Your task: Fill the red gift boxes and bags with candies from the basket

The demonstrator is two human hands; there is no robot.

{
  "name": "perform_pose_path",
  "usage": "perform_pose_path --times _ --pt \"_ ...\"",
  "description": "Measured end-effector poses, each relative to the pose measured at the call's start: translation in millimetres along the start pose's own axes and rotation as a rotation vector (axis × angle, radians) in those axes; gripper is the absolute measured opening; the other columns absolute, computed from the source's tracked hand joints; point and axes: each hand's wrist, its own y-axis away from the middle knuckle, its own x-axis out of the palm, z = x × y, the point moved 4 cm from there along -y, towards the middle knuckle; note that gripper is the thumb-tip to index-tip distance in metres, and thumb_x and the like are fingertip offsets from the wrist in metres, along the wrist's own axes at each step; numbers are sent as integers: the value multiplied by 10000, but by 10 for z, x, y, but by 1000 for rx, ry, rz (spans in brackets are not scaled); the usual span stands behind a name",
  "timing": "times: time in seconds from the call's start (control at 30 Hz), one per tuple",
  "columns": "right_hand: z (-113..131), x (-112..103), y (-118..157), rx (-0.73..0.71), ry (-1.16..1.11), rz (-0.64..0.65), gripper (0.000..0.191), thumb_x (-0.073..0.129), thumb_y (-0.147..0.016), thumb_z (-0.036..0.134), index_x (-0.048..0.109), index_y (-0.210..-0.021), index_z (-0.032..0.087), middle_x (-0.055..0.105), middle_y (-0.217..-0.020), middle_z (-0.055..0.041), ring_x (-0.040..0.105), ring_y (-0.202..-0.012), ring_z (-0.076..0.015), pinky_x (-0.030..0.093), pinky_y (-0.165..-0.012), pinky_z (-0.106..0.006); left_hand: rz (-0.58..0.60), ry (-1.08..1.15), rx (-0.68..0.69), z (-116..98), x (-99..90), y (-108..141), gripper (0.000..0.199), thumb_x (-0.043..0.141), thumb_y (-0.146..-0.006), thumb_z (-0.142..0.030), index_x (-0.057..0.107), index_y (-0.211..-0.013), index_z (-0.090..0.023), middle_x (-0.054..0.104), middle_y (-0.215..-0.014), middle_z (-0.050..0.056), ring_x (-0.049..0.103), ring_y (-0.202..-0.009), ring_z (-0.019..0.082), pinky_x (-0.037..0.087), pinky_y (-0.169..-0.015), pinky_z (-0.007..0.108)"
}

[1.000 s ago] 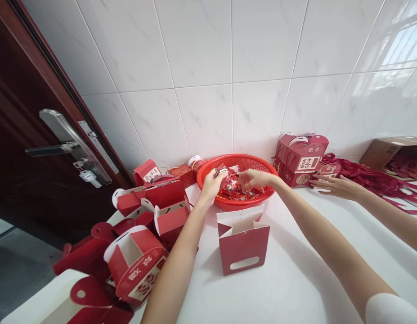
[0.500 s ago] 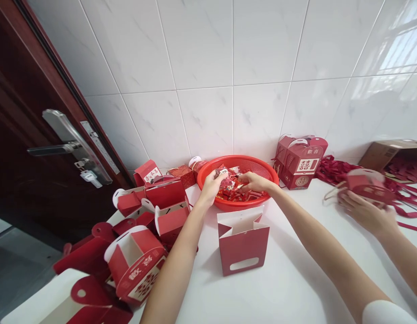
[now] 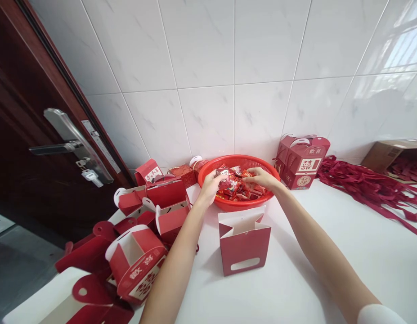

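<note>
White tabletop crowded along its wall side and at left

Tabletop [image 3: 279, 288]: white, smooth, set against the tiled wall. Clock bearings taken from the upright open box [image 3: 244, 252], red outside, pale inside, its oval cutout toward the near side. At 12, just beyond it: red plastic basket [image 3: 237, 206], perforated, holding small wrapped packets [image 3: 240, 191]. At 1 to 2, near the wall: closed red boxes [image 3: 304, 164] grouped together. At 2: dark red ribbons [image 3: 360, 182], heaped and trailing; brown carton [image 3: 382, 155] behind, reddish contents. At 8 to 10: red gift boxes [image 3: 137, 265], crowded, several open, some overlapping in view.
</note>
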Motion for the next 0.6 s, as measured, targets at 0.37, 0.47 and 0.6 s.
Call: perform_pose_path --times 0.37,0.47,0.6 --pt "350 198 195 -149 -79 168 269 740 -762 376 666 -877 144 620 -688 17 534 -587 -101 450 -569 -248 118 -92 8 60 -36 -31 482 920 -471 -263 731 -894 -131 738 -870 46 670 -880 206 502 -885 348" --pt "445 229 258 -158 -48 159 305 708 -796 398 658 -958 144 631 -687 11 554 -569 -112 457 -548 -253 152 -114 31 46 -20 -20 484 923 -502 -298 733 -912 -127 748 -894 55 679 -906 220 506 -905 356" --pt "673 223 476 -183 89 118 293 667 -836 431 619 -906 151 586 -621 29 499 -467 -96 402 -459 -243 276 -196 48 -158 52 102 491 901 -593 -365 733 -992 -134 755 -959 65 689 -928 228 525 -908 363"
